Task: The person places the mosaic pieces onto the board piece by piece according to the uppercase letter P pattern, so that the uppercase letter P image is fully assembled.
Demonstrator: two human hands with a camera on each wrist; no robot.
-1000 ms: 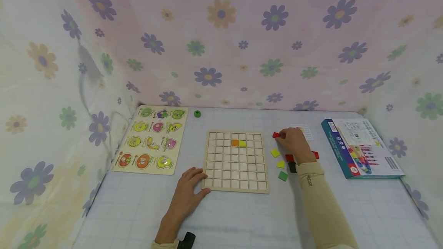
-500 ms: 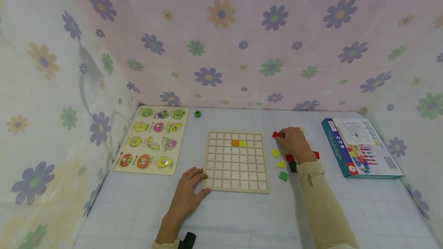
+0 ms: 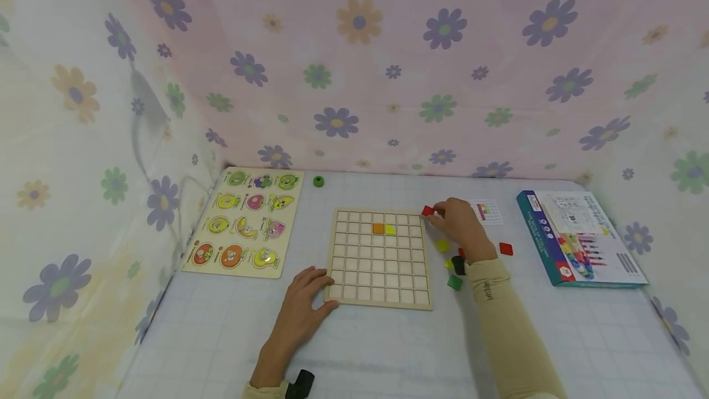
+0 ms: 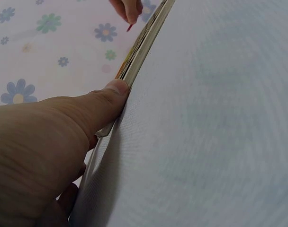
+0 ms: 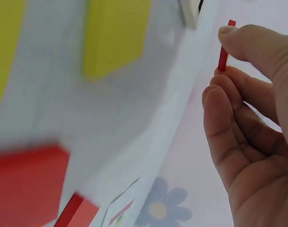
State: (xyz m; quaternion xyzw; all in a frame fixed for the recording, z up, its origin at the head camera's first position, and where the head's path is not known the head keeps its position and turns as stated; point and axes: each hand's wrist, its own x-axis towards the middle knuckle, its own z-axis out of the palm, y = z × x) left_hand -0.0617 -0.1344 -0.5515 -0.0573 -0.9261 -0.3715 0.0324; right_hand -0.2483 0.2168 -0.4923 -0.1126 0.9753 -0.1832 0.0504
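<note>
Between thumb and index finger, my right hand (image 3: 461, 224) pinches a square red tile (image 3: 428, 210), at the far right corner of the wooden grid board (image 3: 376, 305). In the right wrist view the red tile (image 5: 224, 49) appears edge-on, off the table. One orange tile (image 3: 378, 228) and one yellow tile (image 3: 390, 229) sit side by side in the grid. My left hand (image 3: 301, 306) rests at the board's near left corner, thumb along the front edge and fingers at the left side. In the left wrist view its thumb (image 4: 103, 101) presses the board's edge.
Loose yellow tiles (image 3: 442, 245), a green tile (image 3: 455, 282) and a red tile (image 3: 506, 249) lie right of the board. Behind my right hand is a printed card (image 3: 490, 213). A boxed set (image 3: 587, 239) stands far right, a fruit puzzle (image 3: 240, 226) left, a green bead (image 3: 318, 181) behind.
My right hand has lifted the red tile and moved it left to the board's far right corner. More of the printed card shows now. The left hand stays at the near left corner.
</note>
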